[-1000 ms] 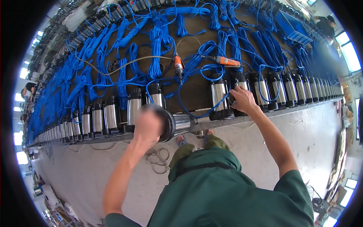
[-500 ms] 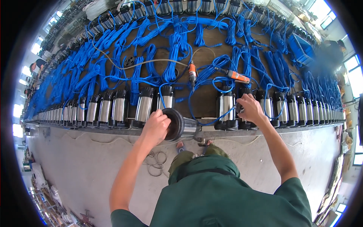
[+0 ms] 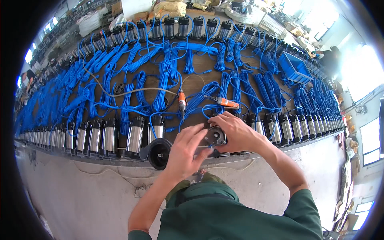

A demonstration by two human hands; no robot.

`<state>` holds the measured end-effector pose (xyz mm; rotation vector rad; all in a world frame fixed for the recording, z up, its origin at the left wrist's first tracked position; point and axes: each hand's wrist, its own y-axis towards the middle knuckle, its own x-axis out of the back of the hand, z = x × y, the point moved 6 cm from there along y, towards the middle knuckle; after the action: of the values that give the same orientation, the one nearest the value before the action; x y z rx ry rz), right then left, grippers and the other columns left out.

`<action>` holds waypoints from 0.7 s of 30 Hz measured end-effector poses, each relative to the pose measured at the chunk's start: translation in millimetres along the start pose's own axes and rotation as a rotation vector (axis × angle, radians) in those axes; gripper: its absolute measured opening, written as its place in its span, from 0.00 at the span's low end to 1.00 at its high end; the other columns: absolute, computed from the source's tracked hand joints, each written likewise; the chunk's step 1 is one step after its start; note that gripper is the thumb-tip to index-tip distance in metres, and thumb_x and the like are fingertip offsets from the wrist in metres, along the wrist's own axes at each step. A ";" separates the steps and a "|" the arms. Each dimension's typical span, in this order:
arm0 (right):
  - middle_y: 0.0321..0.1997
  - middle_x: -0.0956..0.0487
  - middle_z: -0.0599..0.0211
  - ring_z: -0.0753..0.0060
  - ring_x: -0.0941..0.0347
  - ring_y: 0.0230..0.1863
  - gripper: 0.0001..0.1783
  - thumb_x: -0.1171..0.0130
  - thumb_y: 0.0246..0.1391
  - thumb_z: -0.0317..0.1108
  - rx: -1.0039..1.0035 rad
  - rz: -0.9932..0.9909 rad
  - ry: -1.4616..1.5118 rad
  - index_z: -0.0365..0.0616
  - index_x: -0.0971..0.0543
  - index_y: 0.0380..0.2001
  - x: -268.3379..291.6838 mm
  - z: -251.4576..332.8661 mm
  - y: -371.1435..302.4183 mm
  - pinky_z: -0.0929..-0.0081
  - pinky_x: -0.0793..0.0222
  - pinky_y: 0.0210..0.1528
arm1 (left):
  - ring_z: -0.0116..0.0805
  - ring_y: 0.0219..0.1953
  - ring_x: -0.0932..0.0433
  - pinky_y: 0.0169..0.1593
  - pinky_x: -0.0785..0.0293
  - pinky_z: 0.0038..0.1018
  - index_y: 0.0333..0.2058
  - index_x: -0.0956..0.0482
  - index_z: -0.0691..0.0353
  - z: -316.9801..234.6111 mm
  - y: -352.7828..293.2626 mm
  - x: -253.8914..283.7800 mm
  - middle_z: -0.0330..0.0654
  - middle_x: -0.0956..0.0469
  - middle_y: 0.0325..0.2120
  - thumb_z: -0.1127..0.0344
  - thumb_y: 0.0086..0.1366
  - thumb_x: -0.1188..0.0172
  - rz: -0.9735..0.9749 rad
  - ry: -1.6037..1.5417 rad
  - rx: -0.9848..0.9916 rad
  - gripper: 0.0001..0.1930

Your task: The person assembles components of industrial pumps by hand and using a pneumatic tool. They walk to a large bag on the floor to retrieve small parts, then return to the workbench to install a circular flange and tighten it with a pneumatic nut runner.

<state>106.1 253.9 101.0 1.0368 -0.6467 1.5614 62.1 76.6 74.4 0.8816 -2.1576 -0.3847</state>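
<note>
In my right hand [image 3: 237, 133] is a dark, roundish metal part [image 3: 216, 137] with a hole in its face, held over the table's front edge. My left hand [image 3: 185, 154] is beside it with fingers stretched and thumb apart. A small blue piece [image 3: 211, 147] shows by that thumb tip; whether the thumb touches it, I cannot tell. To the left of my left hand, a pump's black round open end [image 3: 157, 161] faces me at the table edge, its inside hollow with a small stud. Behind my hands, steel pump bodies are partly hidden.
Steel pumps [image 3: 135, 136] with black ends line the front edge, and another row [image 3: 183, 30] stands at the back. Bundled blue cables [image 3: 162, 88] cover much of the table [image 3: 200, 86]. Two orange power tools [image 3: 182, 101] lie mid-table. A blue crate [image 3: 296, 68] is at right.
My left hand has let go of the black-ended pump and moved right, toward my right hand. The dark part in my right hand now shows its face. The view has shifted.
</note>
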 end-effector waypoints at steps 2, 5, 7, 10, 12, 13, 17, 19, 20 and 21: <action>0.48 0.19 0.54 0.46 0.25 0.54 0.40 0.22 0.34 0.35 0.027 -0.031 0.050 0.36 0.27 0.53 2.8 0.4 2.5 0.56 0.27 0.58 | 0.65 0.72 0.38 0.72 0.41 0.53 0.66 0.29 0.67 -8.7 10.8 -7.3 0.61 0.36 0.71 0.38 0.65 0.33 0.097 0.015 -0.099 0.43; 0.46 0.18 0.53 0.47 0.21 0.50 0.37 0.19 0.35 0.36 -0.037 -0.007 0.183 0.37 0.27 0.49 5.4 2.6 2.9 0.59 0.24 0.52 | 0.64 0.76 0.44 0.74 0.43 0.52 0.68 0.28 0.64 -11.0 22.1 -7.7 0.59 0.40 0.74 0.31 0.62 0.36 0.186 0.000 -0.149 0.48; 0.47 0.18 0.52 0.49 0.20 0.50 0.39 0.18 0.36 0.36 -0.154 0.078 0.434 0.37 0.28 0.50 2.2 -1.0 2.5 0.63 0.23 0.49 | 0.63 0.78 0.47 0.76 0.46 0.51 0.68 0.28 0.64 -5.2 24.7 -5.5 0.58 0.40 0.75 0.26 0.63 0.40 0.168 -0.035 -0.184 0.49; 0.45 0.18 0.59 0.64 0.19 0.45 0.45 0.14 0.37 0.39 -0.157 0.113 0.675 0.37 0.32 0.54 -4.5 -10.5 2.7 0.70 0.22 0.46 | 0.62 0.79 0.51 0.77 0.50 0.52 0.67 0.26 0.65 7.1 32.7 -11.9 0.56 0.38 0.74 0.20 0.65 0.49 0.193 -0.181 -0.136 0.52; 0.45 0.20 0.63 0.70 0.22 0.45 0.49 0.13 0.38 0.42 -0.198 0.190 0.924 0.37 0.33 0.56 -8.7 -12.8 3.9 0.69 0.23 0.48 | 0.59 0.80 0.52 0.78 0.53 0.52 0.66 0.24 0.66 11.9 36.6 -20.0 0.56 0.35 0.73 0.17 0.67 0.62 0.193 -0.309 -0.065 0.54; 0.47 0.20 0.61 0.69 0.22 0.48 0.50 0.13 0.39 0.43 -0.246 0.241 0.854 0.36 0.34 0.58 -14.8 -24.4 3.4 0.68 0.23 0.51 | 0.58 0.80 0.52 0.78 0.54 0.51 0.66 0.25 0.67 16.1 38.4 -21.3 0.56 0.35 0.73 0.18 0.68 0.63 0.168 -0.387 -0.047 0.54; 0.49 0.16 0.56 0.63 0.19 0.50 0.53 0.14 0.39 0.46 -0.221 0.179 0.836 0.33 0.32 0.63 -16.2 -40.4 14.5 0.67 0.23 0.58 | 0.53 0.79 0.48 0.79 0.55 0.46 0.64 0.24 0.70 42.9 45.7 -19.9 0.56 0.32 0.71 0.28 0.77 0.68 -0.007 -0.543 0.033 0.47; 0.48 0.15 0.55 0.62 0.19 0.51 0.53 0.14 0.38 0.47 -0.216 0.180 0.733 0.33 0.31 0.62 -17.8 -48.3 20.5 0.66 0.23 0.58 | 0.49 0.77 0.41 0.77 0.47 0.42 0.61 0.21 0.71 67.4 38.3 -21.6 0.56 0.29 0.69 0.41 0.83 0.63 -0.179 -0.609 0.175 0.36; 0.50 0.15 0.56 0.60 0.20 0.54 0.47 0.15 0.37 0.39 -0.238 0.139 0.653 0.36 0.27 0.61 -20.0 -54.5 23.4 0.63 0.22 0.57 | 0.44 0.68 0.28 0.74 0.39 0.38 0.59 0.21 0.72 78.4 33.2 -21.2 0.52 0.22 0.62 0.46 0.83 0.57 -0.295 -0.639 0.254 0.31; 0.50 0.15 0.56 0.58 0.20 0.54 0.47 0.15 0.36 0.39 -0.213 0.107 0.552 0.37 0.26 0.60 -25.3 -63.5 26.6 0.63 0.22 0.57 | 0.42 0.66 0.26 0.72 0.36 0.37 0.58 0.20 0.71 83.2 28.2 -21.3 0.51 0.21 0.60 0.48 0.83 0.55 -0.314 -0.565 0.328 0.29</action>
<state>63.4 288.3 52.2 0.3859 -0.4709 1.7292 -3.0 111.0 22.0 1.4432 -2.6488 -0.4870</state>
